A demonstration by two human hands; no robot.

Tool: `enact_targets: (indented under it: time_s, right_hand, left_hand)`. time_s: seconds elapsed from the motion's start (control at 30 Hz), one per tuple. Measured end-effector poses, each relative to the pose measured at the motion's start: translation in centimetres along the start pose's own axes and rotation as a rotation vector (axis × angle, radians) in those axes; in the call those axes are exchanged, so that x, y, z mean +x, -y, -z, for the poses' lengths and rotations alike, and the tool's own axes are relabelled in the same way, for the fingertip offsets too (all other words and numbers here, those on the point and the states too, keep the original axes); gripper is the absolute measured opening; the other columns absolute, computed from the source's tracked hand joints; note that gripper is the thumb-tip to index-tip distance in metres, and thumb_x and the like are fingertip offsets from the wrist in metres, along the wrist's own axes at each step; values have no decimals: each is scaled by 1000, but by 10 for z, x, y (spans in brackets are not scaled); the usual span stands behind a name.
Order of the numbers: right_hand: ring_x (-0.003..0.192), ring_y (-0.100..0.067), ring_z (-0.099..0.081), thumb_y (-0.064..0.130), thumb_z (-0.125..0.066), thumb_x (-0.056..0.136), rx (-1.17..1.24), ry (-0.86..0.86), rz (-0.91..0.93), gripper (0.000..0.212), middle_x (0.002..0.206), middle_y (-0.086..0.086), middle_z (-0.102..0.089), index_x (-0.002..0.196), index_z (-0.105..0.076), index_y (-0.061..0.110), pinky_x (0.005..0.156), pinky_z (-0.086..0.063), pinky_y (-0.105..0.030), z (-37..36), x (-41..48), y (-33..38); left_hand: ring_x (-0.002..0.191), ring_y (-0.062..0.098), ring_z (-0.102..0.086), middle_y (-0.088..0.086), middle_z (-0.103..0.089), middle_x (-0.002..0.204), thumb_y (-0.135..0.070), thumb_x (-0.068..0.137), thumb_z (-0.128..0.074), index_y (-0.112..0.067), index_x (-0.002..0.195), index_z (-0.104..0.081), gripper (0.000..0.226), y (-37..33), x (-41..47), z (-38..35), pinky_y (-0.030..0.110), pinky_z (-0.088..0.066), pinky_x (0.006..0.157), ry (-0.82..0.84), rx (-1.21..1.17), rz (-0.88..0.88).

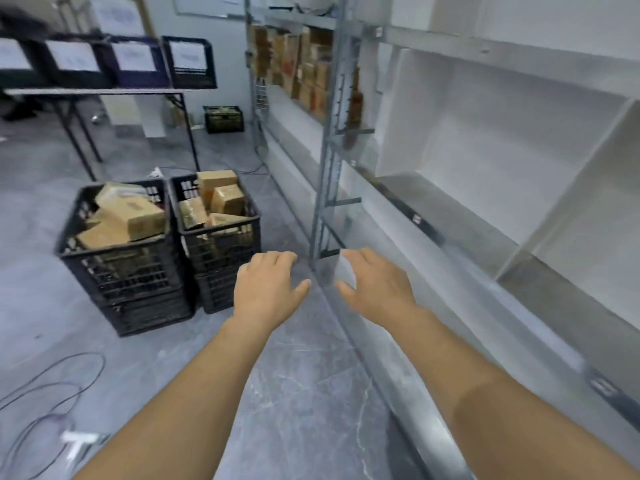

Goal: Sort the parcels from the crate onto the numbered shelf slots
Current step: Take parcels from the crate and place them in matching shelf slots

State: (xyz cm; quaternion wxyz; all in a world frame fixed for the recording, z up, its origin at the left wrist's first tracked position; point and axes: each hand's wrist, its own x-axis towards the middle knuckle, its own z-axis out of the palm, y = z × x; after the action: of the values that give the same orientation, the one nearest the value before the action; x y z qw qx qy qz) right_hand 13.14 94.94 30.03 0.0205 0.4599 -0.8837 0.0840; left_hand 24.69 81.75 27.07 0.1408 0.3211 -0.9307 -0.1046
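Observation:
Two black plastic crate stacks stand on the floor at the left, the left crate (pixel 114 271) and the right crate (pixel 225 258), both heaped with brown cardboard parcels (pixel 133 216). My left hand (pixel 268 289) and my right hand (pixel 375 284) reach forward side by side, palms down, fingers apart, holding nothing. They hover to the right of the crates, near the grey metal upright (pixel 327 161) of the shelf. White shelf slots (pixel 485 140) on the right hold nothing; small dark labels sit on the shelf's front rail (pixel 417 218).
Further along the shelf, stacked brown boxes (pixel 298 71) fill a bay. A table (pixel 104 92) at the back left carries several dark crates with white sheets. Another black crate (pixel 223 118) sits on the floor by the wall. Cables (pixel 45 393) trail on the grey floor at bottom left.

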Motion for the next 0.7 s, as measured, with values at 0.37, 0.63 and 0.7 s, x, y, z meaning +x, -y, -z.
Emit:
enact_targets:
  time_s: [0.37,0.63,0.7]
  right_hand:
    - [124,-18,-45,42,-46,97,38,76,210,53,136,1,-46,144,-33,22,92,-43,-34,-44,110,84]
    - [124,-18,-46,43,-47,96,78,81,293,53,134,1,-47,144,-34,22,93,-43,-35,-77,236,109]
    - [121,-19,-47,43,-47,96,97,85,296,51,132,1,-48,141,-37,22,91,-44,-36,-82,276,111]
  left_hand:
    - [130,21,-40,-4,-48,140,-53,91,-49,-24,141,-40,58,110,40,-2,38,-33,104,-8,-3,212]
    - [132,21,-37,-4,-45,142,-55,91,-47,-25,144,-35,61,176,137,-15,39,-32,106,12,52,289]
    - [132,21,-37,-3,-44,143,-56,91,-46,-25,145,-33,63,190,171,-17,39,-32,106,26,64,305]
